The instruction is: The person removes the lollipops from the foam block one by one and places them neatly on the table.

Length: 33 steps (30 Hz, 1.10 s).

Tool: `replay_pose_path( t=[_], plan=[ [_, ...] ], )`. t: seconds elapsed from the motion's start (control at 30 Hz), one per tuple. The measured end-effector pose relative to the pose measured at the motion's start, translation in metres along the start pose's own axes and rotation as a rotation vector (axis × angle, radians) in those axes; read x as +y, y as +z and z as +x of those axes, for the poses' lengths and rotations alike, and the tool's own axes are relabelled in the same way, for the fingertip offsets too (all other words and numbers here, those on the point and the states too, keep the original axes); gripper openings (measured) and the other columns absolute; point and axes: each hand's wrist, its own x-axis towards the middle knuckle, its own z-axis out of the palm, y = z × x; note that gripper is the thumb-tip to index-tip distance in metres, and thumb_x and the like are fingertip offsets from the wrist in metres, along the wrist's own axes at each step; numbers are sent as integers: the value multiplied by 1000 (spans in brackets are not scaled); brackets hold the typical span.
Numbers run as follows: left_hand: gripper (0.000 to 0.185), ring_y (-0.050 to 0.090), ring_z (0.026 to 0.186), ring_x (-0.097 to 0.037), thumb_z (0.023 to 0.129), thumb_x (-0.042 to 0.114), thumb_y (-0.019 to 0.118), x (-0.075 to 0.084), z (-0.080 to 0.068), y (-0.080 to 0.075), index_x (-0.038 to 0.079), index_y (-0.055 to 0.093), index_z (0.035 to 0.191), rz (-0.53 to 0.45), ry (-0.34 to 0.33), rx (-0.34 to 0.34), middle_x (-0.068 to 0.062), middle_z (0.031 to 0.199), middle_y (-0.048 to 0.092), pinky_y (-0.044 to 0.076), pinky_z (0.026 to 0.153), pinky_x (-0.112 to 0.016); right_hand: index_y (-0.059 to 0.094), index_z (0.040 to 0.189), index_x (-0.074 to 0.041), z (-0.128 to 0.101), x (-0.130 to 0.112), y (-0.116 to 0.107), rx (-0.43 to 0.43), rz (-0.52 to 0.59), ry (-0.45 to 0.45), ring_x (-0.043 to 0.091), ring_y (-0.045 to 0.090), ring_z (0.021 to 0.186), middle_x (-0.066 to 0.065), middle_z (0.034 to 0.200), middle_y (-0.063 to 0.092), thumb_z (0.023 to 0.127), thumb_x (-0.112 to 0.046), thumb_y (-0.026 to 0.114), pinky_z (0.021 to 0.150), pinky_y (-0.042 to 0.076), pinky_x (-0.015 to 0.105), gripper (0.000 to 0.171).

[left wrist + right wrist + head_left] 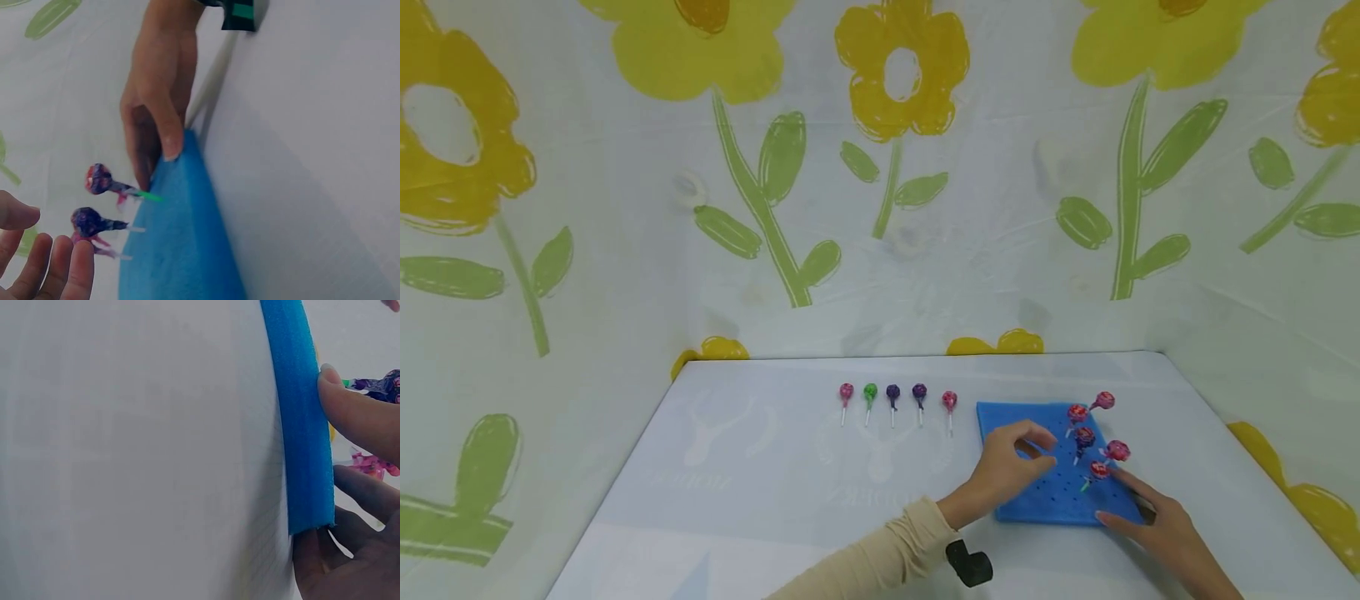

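Observation:
A blue foam board [1037,500] dotted with small holes lies at the right of the table. Several wrapped lollipops stand in it by their sticks, among them a dark purple one [1084,437] and a red one [1099,469] with a green stick. My left hand [1011,465] hovers over the board's left part, fingers loosely bent and thumb apart, holding nothing. At the near right corner my right hand [1172,533] holds the board, its thumb [356,415] on the holed face and other fingers round the corner edge.
Left of the board lies a spaced row of several lollipops, including a pink one [846,392], a green one [870,392] and a red one [950,400], sticks pointing nearer. A flower-printed cloth wall [985,275] rises behind the white table [737,492].

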Motion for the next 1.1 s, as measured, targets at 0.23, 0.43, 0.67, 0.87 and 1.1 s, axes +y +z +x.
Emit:
replay_pose_path(
  t=[0.23, 0.43, 0.67, 0.87, 1.1],
  plan=[
    [19, 57, 81, 3, 84, 9, 69, -4, -1, 17, 11, 66, 104, 20, -2, -26, 6, 98, 65, 49, 66, -15, 25, 146, 1, -1, 2, -2, 0, 7, -2, 55, 21, 129, 36, 145, 20, 76, -58, 69, 98, 32, 60, 101],
    [22, 57, 82, 3, 83, 10, 70, -4, 1, 29, 11, 66, 105, 17, -19, -24, 6, 99, 65, 49, 63, -15, 24, 146, 2, -1, 0, -2, -10, 23, 2, 55, 20, 130, 37, 145, 19, 76, -57, 69, 99, 31, 60, 102],
    [26, 59, 87, -1, 83, 8, 70, -9, 4, 42, 13, 64, 108, 1, -29, -40, 4, 105, 65, 49, 64, -15, 23, 147, 1, -2, -1, -1, -21, 25, -3, 56, 20, 129, 37, 145, 19, 77, -58, 68, 98, 31, 60, 102],
    [28, 60, 89, -2, 83, 9, 71, -11, 5, 54, 17, 64, 109, 10, -59, -27, 12, 103, 63, 48, 65, -15, 24, 147, 2, -3, 1, -1, -11, 32, -19, 56, 20, 130, 36, 146, 19, 78, -55, 69, 99, 31, 60, 99],
    [25, 58, 88, 0, 85, 10, 69, -14, 6, 62, 16, 64, 108, 53, -14, -62, 13, 100, 63, 47, 69, -14, 22, 147, 4, -2, 1, -2, -20, 46, 0, 56, 20, 129, 37, 145, 18, 79, -53, 69, 99, 31, 60, 101]
  ],
)
